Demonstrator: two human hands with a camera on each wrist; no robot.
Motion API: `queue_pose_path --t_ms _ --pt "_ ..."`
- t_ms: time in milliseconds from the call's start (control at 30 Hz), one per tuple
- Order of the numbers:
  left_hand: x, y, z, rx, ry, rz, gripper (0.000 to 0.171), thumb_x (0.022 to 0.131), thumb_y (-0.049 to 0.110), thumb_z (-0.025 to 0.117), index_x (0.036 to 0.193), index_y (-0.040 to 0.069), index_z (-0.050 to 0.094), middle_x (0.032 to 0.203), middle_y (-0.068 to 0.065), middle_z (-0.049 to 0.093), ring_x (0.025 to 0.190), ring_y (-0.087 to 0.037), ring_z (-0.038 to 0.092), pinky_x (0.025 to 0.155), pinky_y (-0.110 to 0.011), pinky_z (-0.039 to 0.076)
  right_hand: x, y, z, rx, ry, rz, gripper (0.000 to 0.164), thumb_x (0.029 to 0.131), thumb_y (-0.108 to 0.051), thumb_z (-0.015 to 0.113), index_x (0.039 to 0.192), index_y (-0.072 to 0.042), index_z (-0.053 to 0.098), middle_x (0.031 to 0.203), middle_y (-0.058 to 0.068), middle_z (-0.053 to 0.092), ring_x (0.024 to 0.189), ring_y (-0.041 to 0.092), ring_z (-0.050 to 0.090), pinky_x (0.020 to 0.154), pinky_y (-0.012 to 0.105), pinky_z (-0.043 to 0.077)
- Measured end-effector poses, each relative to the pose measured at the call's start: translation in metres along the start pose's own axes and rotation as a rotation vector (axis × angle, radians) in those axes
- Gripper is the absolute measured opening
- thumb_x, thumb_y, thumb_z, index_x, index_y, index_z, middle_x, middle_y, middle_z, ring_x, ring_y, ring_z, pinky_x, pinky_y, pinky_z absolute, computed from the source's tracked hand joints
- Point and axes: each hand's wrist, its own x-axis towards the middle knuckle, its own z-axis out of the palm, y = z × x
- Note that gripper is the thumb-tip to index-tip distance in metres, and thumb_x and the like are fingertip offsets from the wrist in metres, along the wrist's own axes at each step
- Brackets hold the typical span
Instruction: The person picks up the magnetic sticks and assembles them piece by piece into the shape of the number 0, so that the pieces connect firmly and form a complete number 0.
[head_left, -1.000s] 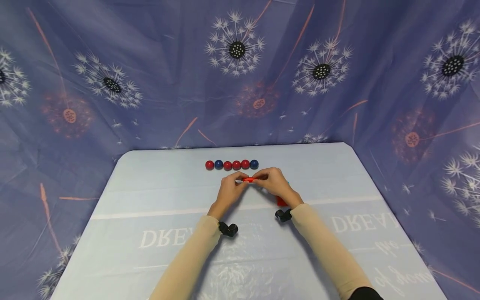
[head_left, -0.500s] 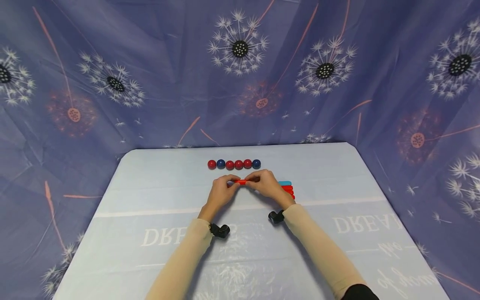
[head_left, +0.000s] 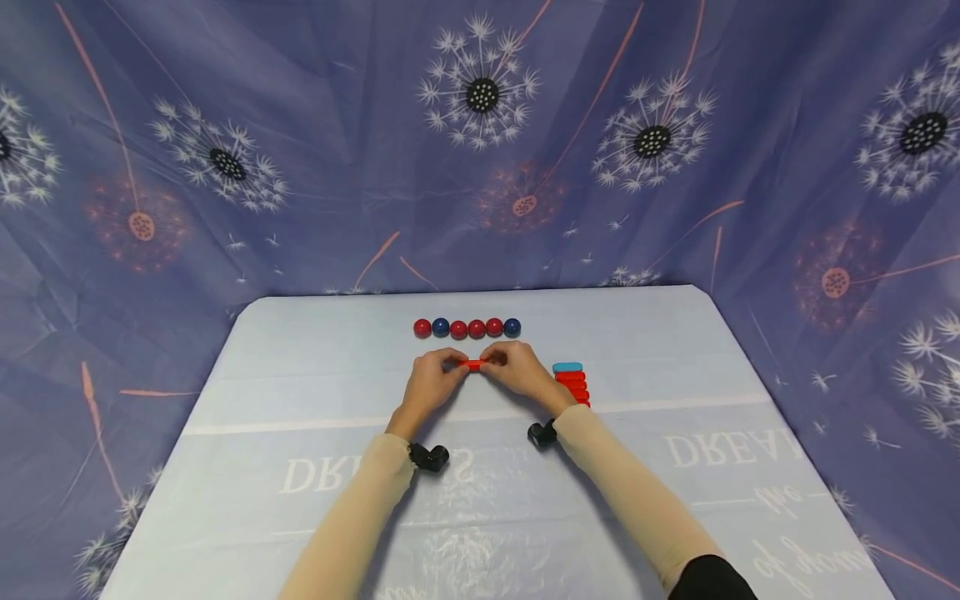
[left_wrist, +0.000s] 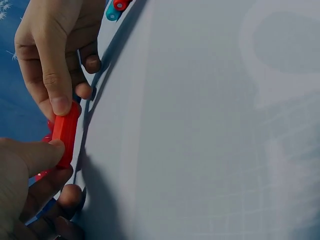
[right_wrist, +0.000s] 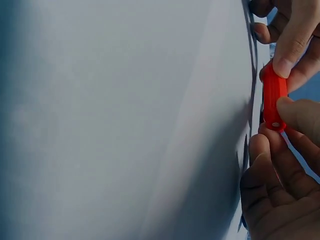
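Red stick [head_left: 474, 365] is held in the air or just on the surface [head_left: 300, 358], I cannot tell which, pinched by both hands near its middle. My left hand [head_left: 432, 382] grasps one end between thumb and fingers; my right hand [head_left: 522, 372] grasps the other end the same way. From the head view I see the stick lying level, crosswise, on the near side of a row of balls [head_left: 476, 329]. Six balls stand in that row: red, blue, three reds, then blue at the right end. To the right of my right hand, red sticks [head_left: 572, 386] lie side by side, with one blue stick [head_left: 567, 367] along their far edge; my right wrist hides part of this group. My right wrist view gives me a pale round spot on the stick's end by the right hand. Behind the surface hangs a purple cloth [head_left: 360, 167] printed with dandelions.
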Motion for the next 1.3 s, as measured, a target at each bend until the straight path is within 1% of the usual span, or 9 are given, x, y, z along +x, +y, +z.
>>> queue_pose_path --t_ms 167,367,500,700,967,1033,1133,1200,1300 --pt "0.001 0.001 0.002 0.012 -0.004 -0.043 0.012 0.090 0.014 0.080 0.101 0.009 0.082 0.095 -0.006 0.079 0.076 -0.017 0.063 0.068 -0.032 0.049 0.002 0.002 0.002 0.008 -0.032 0.019 0.007 0.093 -0.014 0.076 0.099 -0.009 0.078 0.086 0.001 0.071 0.075 0.010 0.060 0.071 0.024 0.051" --pt "0.005 0.004 0.004 0.009 -0.021 -0.088 0.013 0.091 0.017 0.080 0.102 0.011 0.083 0.099 -0.005 0.079 0.085 -0.018 0.065 0.075 -0.035 0.052 0.003 0.001 -0.002 0.027 -0.016 0.053 0.007 0.092 -0.013 0.078 0.098 -0.009 0.078 0.085 0.002 0.073 0.074 0.011 0.062 0.070 0.025 0.052" --pt "0.006 0.004 0.002 0.006 -0.019 -0.098 0.014 0.091 0.016 0.080 0.103 0.010 0.083 0.101 -0.006 0.079 0.090 -0.019 0.067 0.080 -0.039 0.054 0.004 0.000 -0.002 0.028 -0.025 0.062 0.008 0.093 -0.014 0.078 0.099 -0.009 0.078 0.086 0.003 0.073 0.074 0.011 0.062 0.070 0.024 0.052" --pt "0.007 0.002 0.000 -0.003 -0.038 -0.117 0.015 0.091 0.018 0.079 0.104 0.012 0.083 0.104 -0.006 0.079 0.089 -0.019 0.066 0.080 -0.039 0.053 0.005 0.001 0.000 0.027 -0.023 0.072 0.005 0.092 -0.013 0.078 0.096 -0.010 0.078 0.082 0.002 0.071 0.072 0.011 0.061 0.067 0.025 0.050" --pt "0.005 -0.001 -0.002 -0.037 -0.034 -0.101 0.015 0.090 0.016 0.081 0.104 0.010 0.083 0.105 -0.007 0.080 0.103 -0.025 0.072 0.090 -0.045 0.056 0.005 -0.004 0.002 0.037 -0.034 0.078 0.007 0.093 -0.014 0.075 0.098 -0.010 0.075 0.085 0.002 0.068 0.075 0.012 0.060 0.069 0.025 0.050" --pt "0.004 -0.001 -0.003 -0.039 -0.034 -0.102 0.015 0.090 0.017 0.081 0.103 0.010 0.083 0.105 -0.007 0.080 0.105 -0.025 0.072 0.091 -0.045 0.056 0.004 -0.006 0.001 0.059 -0.011 0.082 0.012 0.093 -0.016 0.075 0.102 -0.009 0.075 0.087 0.003 0.068 0.078 0.014 0.061 0.070 0.025 0.050" --pt "0.004 -0.001 -0.004 -0.029 -0.034 -0.101 0.015 0.090 0.017 0.081 0.104 0.011 0.083 0.106 -0.006 0.080 0.106 -0.025 0.072 0.093 -0.045 0.056 0.004 -0.010 0.000 0.109 0.065 0.094 0.022 0.093 -0.019 0.076 0.110 -0.006 0.073 0.090 0.004 0.067 0.081 0.017 0.062 0.070 0.026 0.052" --pt "0.005 -0.001 -0.004 -0.030 -0.038 -0.106 0.016 0.090 0.017 0.081 0.104 0.011 0.083 0.108 -0.006 0.079 0.107 -0.025 0.072 0.094 -0.045 0.055 0.004 -0.012 -0.001 0.145 0.148 0.092 0.026 0.093 -0.019 0.076 0.113 -0.003 0.073 0.093 0.007 0.066 0.083 0.019 0.063 0.073 0.027 0.053" --pt "0.006 0.000 -0.003 -0.034 -0.047 -0.117 0.017 0.090 0.018 0.081 0.106 0.011 0.083 0.109 -0.006 0.079 0.107 -0.025 0.071 0.096 -0.045 0.054 0.005 -0.012 -0.006 0.172 0.305 0.085 0.027 0.092 -0.017 0.076 0.114 0.000 0.072 0.097 0.011 0.066 0.088 0.024 0.064 0.079 0.030 0.054"
